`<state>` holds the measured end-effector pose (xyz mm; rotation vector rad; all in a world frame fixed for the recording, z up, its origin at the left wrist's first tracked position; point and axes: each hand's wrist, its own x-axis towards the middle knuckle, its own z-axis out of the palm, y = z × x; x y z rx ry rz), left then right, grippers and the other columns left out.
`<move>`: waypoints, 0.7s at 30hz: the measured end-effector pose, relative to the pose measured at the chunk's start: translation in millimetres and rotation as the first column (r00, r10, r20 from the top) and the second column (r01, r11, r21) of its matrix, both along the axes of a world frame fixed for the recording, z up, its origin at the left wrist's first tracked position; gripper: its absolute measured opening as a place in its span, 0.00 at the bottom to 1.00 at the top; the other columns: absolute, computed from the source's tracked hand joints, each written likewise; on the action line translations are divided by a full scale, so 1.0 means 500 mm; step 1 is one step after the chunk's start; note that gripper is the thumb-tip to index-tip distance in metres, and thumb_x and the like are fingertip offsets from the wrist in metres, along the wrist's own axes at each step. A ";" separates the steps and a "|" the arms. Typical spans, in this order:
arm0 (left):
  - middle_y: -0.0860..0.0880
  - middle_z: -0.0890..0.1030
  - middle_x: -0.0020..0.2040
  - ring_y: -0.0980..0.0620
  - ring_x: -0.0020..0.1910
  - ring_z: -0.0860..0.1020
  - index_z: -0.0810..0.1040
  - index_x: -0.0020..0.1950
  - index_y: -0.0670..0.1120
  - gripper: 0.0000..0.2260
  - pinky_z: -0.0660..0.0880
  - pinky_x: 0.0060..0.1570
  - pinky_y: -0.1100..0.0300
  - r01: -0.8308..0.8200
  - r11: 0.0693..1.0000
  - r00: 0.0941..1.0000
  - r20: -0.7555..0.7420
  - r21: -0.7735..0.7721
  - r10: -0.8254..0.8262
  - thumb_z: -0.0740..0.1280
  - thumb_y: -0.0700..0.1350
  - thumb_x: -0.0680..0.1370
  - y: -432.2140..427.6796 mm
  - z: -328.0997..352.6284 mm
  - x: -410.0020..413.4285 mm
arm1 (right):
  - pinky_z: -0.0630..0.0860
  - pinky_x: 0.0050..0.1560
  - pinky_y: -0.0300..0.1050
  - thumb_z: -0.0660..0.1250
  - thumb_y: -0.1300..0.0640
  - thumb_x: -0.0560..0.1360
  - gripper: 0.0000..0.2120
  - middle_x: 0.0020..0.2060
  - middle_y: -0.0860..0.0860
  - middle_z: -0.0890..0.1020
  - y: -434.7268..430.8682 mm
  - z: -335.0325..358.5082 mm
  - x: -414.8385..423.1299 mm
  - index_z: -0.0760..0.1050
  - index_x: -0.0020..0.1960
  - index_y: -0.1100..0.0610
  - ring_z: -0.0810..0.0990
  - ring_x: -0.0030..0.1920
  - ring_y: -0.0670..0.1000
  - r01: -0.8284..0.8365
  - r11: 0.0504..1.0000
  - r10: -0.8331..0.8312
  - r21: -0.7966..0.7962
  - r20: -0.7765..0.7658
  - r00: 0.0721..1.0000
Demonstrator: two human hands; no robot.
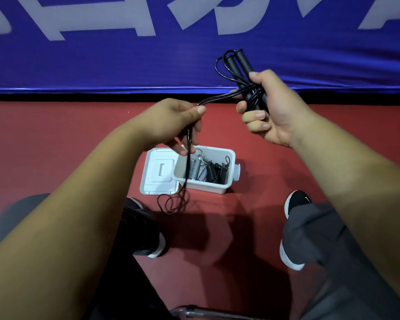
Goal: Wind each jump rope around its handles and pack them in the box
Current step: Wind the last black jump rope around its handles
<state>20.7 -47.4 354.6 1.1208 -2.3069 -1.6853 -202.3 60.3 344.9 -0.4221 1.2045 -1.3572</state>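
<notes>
Grey trousers point(321, 229), black shoes point(297, 200)

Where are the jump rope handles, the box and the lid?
jump rope handles point(242, 60): head view, upper shaft of one black handle.
box point(206, 186): head view, near outer wall.
lid point(156, 181): head view, flat white face.

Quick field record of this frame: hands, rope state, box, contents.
right hand: holds both black handles together, a few jump rope turns round them
left hand: pinches the rope leading to the handles
slack: hangs below left hand, loose loops down by the lid
box: white, open, on red floor; lid lying beside it
contents: grey and black coil springs
</notes>
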 end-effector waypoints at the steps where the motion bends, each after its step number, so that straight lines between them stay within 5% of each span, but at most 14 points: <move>1: 0.37 0.84 0.42 0.42 0.41 0.86 0.78 0.52 0.40 0.16 0.82 0.38 0.54 0.000 0.999 0.998 -0.066 0.047 0.004 0.62 0.52 0.87 -0.003 0.002 0.004 | 0.53 0.21 0.37 0.63 0.42 0.83 0.17 0.35 0.52 0.75 -0.002 -0.005 -0.003 0.74 0.51 0.57 0.59 0.27 0.44 0.030 0.999 -0.030 0.011 0.006 1.000; 5: 0.40 0.86 0.52 0.43 0.56 0.85 0.82 0.57 0.42 0.05 0.81 0.61 0.50 0.106 0.994 0.981 -0.166 0.028 -0.100 0.67 0.40 0.84 -0.018 -0.010 0.018 | 0.56 0.19 0.37 0.65 0.44 0.82 0.16 0.35 0.52 0.76 -0.009 -0.025 -0.010 0.72 0.63 0.53 0.60 0.26 0.44 0.112 0.993 -0.113 0.027 0.065 0.991; 9: 0.48 0.88 0.50 0.53 0.52 0.85 0.86 0.62 0.49 0.11 0.79 0.63 0.58 0.206 0.976 0.979 0.022 -0.075 -0.205 0.72 0.40 0.81 -0.024 -0.019 0.028 | 0.53 0.22 0.37 0.67 0.41 0.82 0.20 0.34 0.50 0.75 -0.006 -0.018 -0.011 0.77 0.62 0.56 0.59 0.26 0.44 0.068 0.997 -0.068 0.021 0.031 0.997; 12: 0.53 0.89 0.45 0.61 0.46 0.84 0.87 0.61 0.53 0.11 0.76 0.55 0.68 0.255 0.942 0.954 0.215 -0.220 -0.208 0.74 0.42 0.80 -0.027 -0.035 0.024 | 0.52 0.24 0.37 0.68 0.37 0.80 0.27 0.35 0.50 0.75 -0.001 -0.009 -0.005 0.78 0.63 0.60 0.59 0.26 0.43 -0.071 0.997 0.072 0.028 -0.025 0.997; 16: 0.51 0.88 0.40 0.58 0.39 0.84 0.89 0.57 0.50 0.09 0.74 0.39 0.74 0.224 0.922 0.949 0.287 -0.316 -0.131 0.75 0.40 0.78 -0.031 -0.064 0.009 | 0.54 0.20 0.35 0.69 0.42 0.79 0.23 0.35 0.49 0.75 0.010 -0.001 0.020 0.74 0.63 0.60 0.59 0.25 0.41 -0.282 0.959 0.282 0.030 -0.004 0.959; 19: 0.50 0.87 0.38 0.59 0.33 0.81 0.89 0.53 0.50 0.06 0.75 0.33 0.71 0.228 0.895 0.941 0.322 -0.383 -0.103 0.77 0.42 0.77 -0.033 -0.078 -0.004 | 0.55 0.21 0.34 0.69 0.46 0.77 0.15 0.37 0.51 0.75 0.020 0.002 0.033 0.72 0.57 0.54 0.61 0.26 0.42 -0.397 0.918 0.397 0.002 0.035 0.917; 21: 0.48 0.86 0.37 0.56 0.33 0.82 0.89 0.49 0.49 0.04 0.83 0.37 0.60 0.176 0.900 0.958 0.280 -0.399 -0.063 0.77 0.41 0.76 -0.036 -0.087 -0.012 | 0.56 0.22 0.34 0.68 0.49 0.78 0.11 0.38 0.52 0.76 0.029 0.002 0.040 0.70 0.55 0.52 0.62 0.27 0.42 -0.458 0.889 0.458 -0.003 0.055 0.887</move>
